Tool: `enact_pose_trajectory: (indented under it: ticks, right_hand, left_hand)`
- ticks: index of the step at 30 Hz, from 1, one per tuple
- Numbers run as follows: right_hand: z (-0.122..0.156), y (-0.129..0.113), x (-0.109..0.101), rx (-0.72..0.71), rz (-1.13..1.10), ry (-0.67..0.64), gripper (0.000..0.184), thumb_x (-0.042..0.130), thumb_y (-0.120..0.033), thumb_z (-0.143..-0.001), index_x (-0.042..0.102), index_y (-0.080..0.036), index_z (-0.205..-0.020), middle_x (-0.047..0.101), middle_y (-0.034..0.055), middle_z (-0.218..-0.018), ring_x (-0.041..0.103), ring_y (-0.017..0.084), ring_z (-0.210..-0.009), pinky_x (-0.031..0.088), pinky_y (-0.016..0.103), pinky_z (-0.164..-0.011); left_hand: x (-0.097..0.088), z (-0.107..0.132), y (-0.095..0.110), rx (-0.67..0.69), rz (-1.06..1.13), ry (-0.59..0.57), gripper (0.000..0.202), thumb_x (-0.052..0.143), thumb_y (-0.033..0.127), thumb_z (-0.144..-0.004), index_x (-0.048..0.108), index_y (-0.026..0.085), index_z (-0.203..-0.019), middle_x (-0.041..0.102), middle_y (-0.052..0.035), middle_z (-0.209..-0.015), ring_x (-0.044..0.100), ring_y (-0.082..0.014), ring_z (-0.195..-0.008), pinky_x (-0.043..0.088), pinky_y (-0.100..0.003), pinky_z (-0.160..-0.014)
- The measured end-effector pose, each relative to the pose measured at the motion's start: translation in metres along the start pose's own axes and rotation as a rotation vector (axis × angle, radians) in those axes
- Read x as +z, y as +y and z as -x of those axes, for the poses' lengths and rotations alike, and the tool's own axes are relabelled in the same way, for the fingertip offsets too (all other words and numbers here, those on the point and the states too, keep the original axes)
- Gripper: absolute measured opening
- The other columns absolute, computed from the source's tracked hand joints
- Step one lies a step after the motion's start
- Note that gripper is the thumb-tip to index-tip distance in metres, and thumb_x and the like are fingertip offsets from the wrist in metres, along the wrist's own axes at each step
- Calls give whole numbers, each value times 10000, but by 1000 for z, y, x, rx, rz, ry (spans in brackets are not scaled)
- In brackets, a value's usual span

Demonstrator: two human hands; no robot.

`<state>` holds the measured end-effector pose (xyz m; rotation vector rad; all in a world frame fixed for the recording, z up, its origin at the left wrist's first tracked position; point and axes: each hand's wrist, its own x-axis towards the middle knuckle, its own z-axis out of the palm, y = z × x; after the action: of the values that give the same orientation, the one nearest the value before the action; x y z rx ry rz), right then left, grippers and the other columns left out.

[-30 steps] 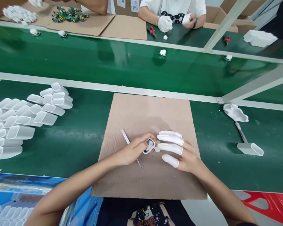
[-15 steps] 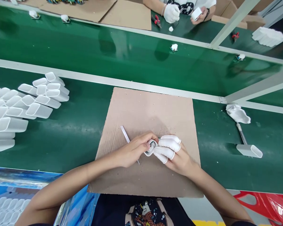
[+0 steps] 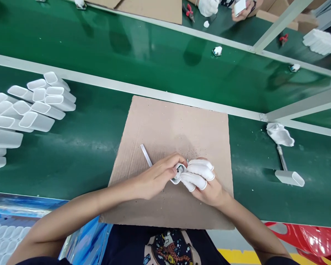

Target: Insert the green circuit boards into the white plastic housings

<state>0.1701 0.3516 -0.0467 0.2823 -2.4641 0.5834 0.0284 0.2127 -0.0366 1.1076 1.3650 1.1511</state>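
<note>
Over the cardboard sheet, a white plastic housing point(image 3: 175, 180) is held between both hands, its oval opening facing up. Something small with green and metallic parts sits inside it, too small to make out. My left hand point(image 3: 157, 176) is closed on the housing's left side, thumb and fingertips at the rim. White cloth finger covers are on several fingers of my right hand point(image 3: 205, 182), which wraps the housing from the right. A thin white strip point(image 3: 146, 155) lies on the cardboard point(image 3: 168, 209) beside my left hand, partly hidden under it.
Rows of white housings point(image 3: 37, 121) stand at left on the green table. At right lie a crumpled white cloth point(image 3: 280, 134), a metal-shafted tool point(image 3: 282, 157) and one housing point(image 3: 290, 178). A metal rail point(image 3: 165, 95) crosses behind. Across it, a co-worker's gloved hand point(image 3: 208, 7) shows.
The camera view has shifted, so the table's things appear displaced. Both hands keep the housing in nearly the same grip, with little movement.
</note>
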Motion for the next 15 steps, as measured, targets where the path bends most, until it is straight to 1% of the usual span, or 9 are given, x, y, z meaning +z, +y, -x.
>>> enact_pose_trajectory:
  ticks: [5, 8, 10, 12, 15]
  right_hand:
    - [0, 1, 1, 19, -40, 23, 182, 582, -80, -860, 549, -204, -988, 525, 45, -953, 550, 192, -941, 560, 376, -771]
    - [0, 1, 0, -8, -42, -16, 153, 557, -83, -873, 557, -198, -975, 535, 49, -939, 551, 200, -943, 547, 374, -751]
    - [0, 1, -1, -21, -46, -38, 141, 529, -87, -888, 563, -187, -981, 548, 54, -934, 550, 204, -938, 537, 375, -744]
    - [0, 0, -1, -24, -47, -57, 147, 508, -89, -900, 571, -181, -995, 559, 58, -939, 547, 206, -932, 529, 376, -745]
    - [0, -1, 0, -36, -23, -87, 175, 476, -80, -909, 584, -186, -996, 568, 64, -951, 540, 212, -947, 519, 376, -745]
  left_hand:
    - [-3, 4, 4, -7, -54, -13, 233, 248, 215, -972, 461, 221, -1067, 518, -30, -1032, 483, -161, -903, 379, -293, -836]
    - [-4, 5, 7, 5, -93, -13, 231, 243, 223, -978, 464, 213, -1046, 522, -34, -1018, 495, -162, -907, 392, -298, -845]
    - [-3, 4, 10, -12, -117, -10, 231, 237, 223, -976, 461, 205, -1031, 525, -36, -1004, 505, -163, -900, 403, -307, -849]
    - [-2, 4, 11, -29, -145, -2, 232, 230, 211, -969, 457, 197, -1015, 525, -41, -998, 512, -167, -907, 413, -320, -855]
    - [0, 2, 9, -17, -200, 18, 229, 229, 198, -958, 451, 190, -1010, 522, -53, -1024, 516, -177, -937, 413, -344, -873]
